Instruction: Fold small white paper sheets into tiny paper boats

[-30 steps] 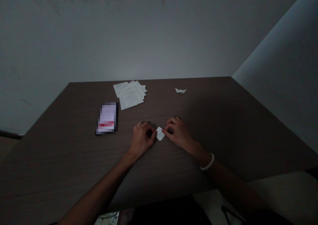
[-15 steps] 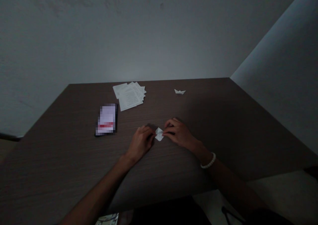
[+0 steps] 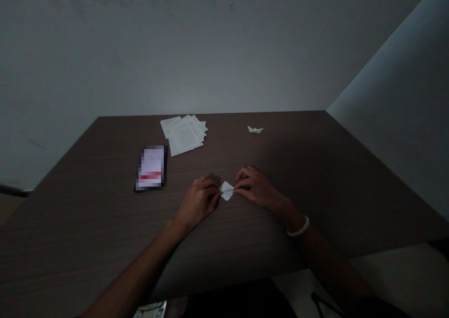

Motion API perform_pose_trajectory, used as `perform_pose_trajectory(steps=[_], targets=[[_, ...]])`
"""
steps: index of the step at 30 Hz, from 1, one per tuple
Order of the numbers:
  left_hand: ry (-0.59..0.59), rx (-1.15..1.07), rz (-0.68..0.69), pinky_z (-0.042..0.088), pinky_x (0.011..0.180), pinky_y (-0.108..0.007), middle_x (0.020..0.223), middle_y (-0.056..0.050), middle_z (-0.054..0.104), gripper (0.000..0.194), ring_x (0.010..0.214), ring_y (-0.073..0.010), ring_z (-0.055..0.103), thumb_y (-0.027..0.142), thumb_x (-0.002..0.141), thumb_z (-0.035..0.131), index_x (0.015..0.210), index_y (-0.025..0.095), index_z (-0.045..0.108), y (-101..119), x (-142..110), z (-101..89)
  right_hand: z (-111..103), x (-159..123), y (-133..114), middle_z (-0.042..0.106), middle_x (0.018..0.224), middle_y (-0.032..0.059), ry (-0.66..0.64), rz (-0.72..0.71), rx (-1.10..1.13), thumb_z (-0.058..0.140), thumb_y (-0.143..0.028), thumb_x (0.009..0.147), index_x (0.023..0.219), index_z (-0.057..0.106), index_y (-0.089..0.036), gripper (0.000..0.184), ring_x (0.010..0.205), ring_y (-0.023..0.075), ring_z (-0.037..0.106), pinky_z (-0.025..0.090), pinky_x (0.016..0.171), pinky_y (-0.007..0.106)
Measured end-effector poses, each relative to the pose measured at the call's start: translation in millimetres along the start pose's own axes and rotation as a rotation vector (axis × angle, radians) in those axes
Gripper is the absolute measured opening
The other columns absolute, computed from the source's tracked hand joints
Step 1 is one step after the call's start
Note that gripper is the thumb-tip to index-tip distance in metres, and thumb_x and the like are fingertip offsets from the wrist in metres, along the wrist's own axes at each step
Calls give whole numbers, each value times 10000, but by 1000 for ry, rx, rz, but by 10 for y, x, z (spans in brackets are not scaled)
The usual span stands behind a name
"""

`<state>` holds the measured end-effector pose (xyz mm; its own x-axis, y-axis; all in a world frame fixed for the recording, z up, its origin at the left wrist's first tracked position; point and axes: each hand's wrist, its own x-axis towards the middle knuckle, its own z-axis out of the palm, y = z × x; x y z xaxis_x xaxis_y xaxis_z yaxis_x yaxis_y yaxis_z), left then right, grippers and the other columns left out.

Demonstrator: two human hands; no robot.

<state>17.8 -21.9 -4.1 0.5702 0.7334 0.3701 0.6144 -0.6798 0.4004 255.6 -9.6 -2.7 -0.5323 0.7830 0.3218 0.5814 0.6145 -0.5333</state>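
The folded paper square (image 3: 226, 191) has spread wider since the last frame; I'm pinching its opposite corners, my left hand (image 3: 198, 203) and right hand (image 3: 254, 187) both closed on it, above the dark wood tabletop (image 3: 280, 224).

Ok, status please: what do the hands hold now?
Left hand and right hand pinching small folded white paper from both sides, on dark wood table. Loose sheets and paper boat lie beyond, not in the way.

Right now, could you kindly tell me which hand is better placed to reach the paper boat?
Probably the right hand: it lies closer to the paper boat than the left hand, though both hold the folded paper, so it must release first.
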Motion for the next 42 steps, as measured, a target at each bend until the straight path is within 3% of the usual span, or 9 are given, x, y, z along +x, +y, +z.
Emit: perform_pose_trajectory(steps=[10,22,28,33,38,42], targets=[[64,-74,-69,482,766,-357,876,-51,679,103,840,-204,559,239,852,665,777,182,707,-86,12,36,-11,12,1,609,989,45,-41,25,-9,675,-242,864,867,738,-223,65,952,176,544,427,864,334],[11,-91,-206,456,823,-409,848,-55,641,134,861,-225,535,263,822,691,716,180,688,-51,46,-7,8,29,-23,602,985,43,-36,39,-27,655,-227,876,842,696,-193,63,957,172,541,424,873,322],[18,-79,-198,446,804,-390,847,-52,622,189,859,-222,539,313,857,645,719,184,654,-71,38,34,10,31,-62,604,985,48,-18,66,-40,640,-258,888,825,683,-194,100,942,180,533,422,867,334],[57,-92,-221,462,766,-359,870,-54,616,150,831,-210,542,306,866,626,926,171,598,-40,44,27,3,33,-76,590,995,53,-25,41,-54,622,-250,900,853,675,-194,90,959,185,522,416,874,337],[44,-67,-160,456,909,-418,1132,-107,603,261,1037,-244,540,275,903,571,1138,162,577,-22,67,38,15,41,-84,583,990,51,-16,28,-59,610,-244,907,867,672,-192,90,960,184,520,419,879,337],[16,-59,-106,442,938,-434,1138,-92,627,202,1046,-240,557,246,911,559,1081,173,641,-42,72,63,15,50,-98,590,981,53,-11,29,-70,622,-257,902,868,677,-193,91,950,186,525,426,871,336]])
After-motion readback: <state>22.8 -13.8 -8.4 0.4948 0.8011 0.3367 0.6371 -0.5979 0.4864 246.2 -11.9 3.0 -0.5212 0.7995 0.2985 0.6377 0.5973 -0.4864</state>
